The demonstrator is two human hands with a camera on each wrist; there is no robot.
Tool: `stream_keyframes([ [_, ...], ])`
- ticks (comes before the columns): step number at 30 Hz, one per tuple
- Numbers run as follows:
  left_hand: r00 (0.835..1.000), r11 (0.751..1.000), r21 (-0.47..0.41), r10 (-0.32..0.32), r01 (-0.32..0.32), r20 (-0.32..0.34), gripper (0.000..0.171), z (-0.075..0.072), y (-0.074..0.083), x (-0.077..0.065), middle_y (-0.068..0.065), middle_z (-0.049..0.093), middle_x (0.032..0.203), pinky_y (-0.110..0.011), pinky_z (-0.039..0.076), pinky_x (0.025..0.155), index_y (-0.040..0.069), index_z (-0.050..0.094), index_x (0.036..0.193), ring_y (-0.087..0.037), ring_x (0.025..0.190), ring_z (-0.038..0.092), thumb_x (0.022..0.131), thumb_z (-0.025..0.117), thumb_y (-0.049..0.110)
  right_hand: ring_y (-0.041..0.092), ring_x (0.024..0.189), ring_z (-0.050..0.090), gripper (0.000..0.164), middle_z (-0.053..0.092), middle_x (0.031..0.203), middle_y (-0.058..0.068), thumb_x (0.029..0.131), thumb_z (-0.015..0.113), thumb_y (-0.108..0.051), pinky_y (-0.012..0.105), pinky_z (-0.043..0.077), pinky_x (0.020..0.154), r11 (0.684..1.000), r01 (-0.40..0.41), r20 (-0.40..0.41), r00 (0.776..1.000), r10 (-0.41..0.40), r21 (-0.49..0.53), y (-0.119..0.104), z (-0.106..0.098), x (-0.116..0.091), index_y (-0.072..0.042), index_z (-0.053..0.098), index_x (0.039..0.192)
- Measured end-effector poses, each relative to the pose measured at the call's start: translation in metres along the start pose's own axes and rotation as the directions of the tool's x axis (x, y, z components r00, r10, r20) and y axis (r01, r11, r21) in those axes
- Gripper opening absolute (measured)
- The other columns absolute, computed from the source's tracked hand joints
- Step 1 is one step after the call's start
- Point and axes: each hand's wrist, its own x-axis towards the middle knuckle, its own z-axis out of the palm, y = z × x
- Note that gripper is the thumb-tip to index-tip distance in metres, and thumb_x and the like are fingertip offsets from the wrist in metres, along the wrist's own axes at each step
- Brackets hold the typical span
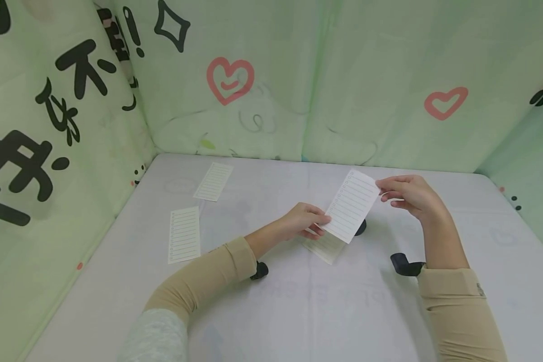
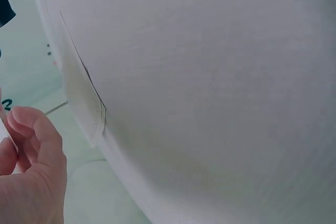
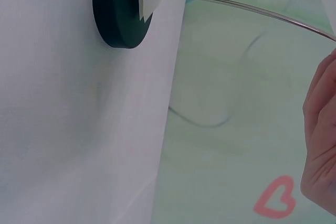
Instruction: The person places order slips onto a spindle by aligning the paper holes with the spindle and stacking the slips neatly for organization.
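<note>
A white lined sheet (image 1: 352,205) with a column of small boxes is held slanted above the table. My left hand (image 1: 305,219) pinches its lower left edge between thumb and fingers. At the upper right corner, my right hand (image 1: 409,195) grips it with thumb and index finger, the other fingers loosely bent. Seen almost edge-on in the right wrist view, the sheet (image 3: 247,8) bows slightly. Below it are pale papers (image 1: 327,247), partly hidden, beside a round black object (image 1: 361,228). The left wrist view shows the left hand (image 2: 37,156) at its left edge.
Two similar lined sheets lie on the left of the table, one (image 1: 213,182) farther back and one (image 1: 184,235) nearer. The white-covered table (image 1: 298,311) is bordered by green printed curtains (image 1: 366,80) at the back and sides. Black wrist mounts (image 1: 406,265) stick out from the sleeves.
</note>
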Motion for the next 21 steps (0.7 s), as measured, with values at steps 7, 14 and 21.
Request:
stream_keyframes([
  [7, 1.0, 1.0, -0.008, 0.003, -0.003, 0.003, 0.015, 0.0007, 0.0004, 0.0009, -0.001, 0.058, 0.075, -0.023, 0.051, 0.055, 0.0, 0.061, 0.095, -0.013, 0.059, 0.057, 0.087, 0.061, 0.013, 0.004, 0.064, 0.059, 0.009, 0.063, 0.073, -0.011, 0.085, 0.065, -0.03, 0.017, 0.046, 0.059, 1.0, -0.004, 0.006, 1.0, 0.004, -0.003, 0.0013, -0.002, 0.0013, -0.026, 0.063, 0.077],
  [14, 1.0, 1.0, 0.006, -0.009, 0.009, -0.016, 0.013, 0.002, 0.0, 0.0023, -0.001, 0.058, 0.072, -0.022, 0.049, 0.052, 0.001, 0.061, 0.093, -0.014, 0.058, 0.057, 0.087, 0.061, 0.013, 0.004, 0.064, 0.06, 0.013, 0.064, 0.073, -0.011, 0.086, 0.064, -0.026, 0.017, 0.046, 0.058, 1.0, -0.002, 0.035, 0.999, 0.002, 0.003, 0.0007, -0.0026, 0.0024, -0.029, 0.065, 0.073],
  [21, 0.998, 0.999, 0.02, -0.045, 0.046, -0.046, 0.013, 0.0048, 0.0015, 0.0025, -0.002, 0.059, 0.071, -0.022, 0.049, 0.051, 0.002, 0.061, 0.093, -0.014, 0.056, 0.056, 0.087, 0.062, 0.014, 0.004, 0.064, 0.059, 0.016, 0.065, 0.073, -0.011, 0.087, 0.063, -0.024, 0.017, 0.046, 0.057, 1.0, -0.002, 0.061, 0.998, 0.001, 0.016, 0.0003, -0.0028, 0.0021, -0.029, 0.067, 0.073],
])
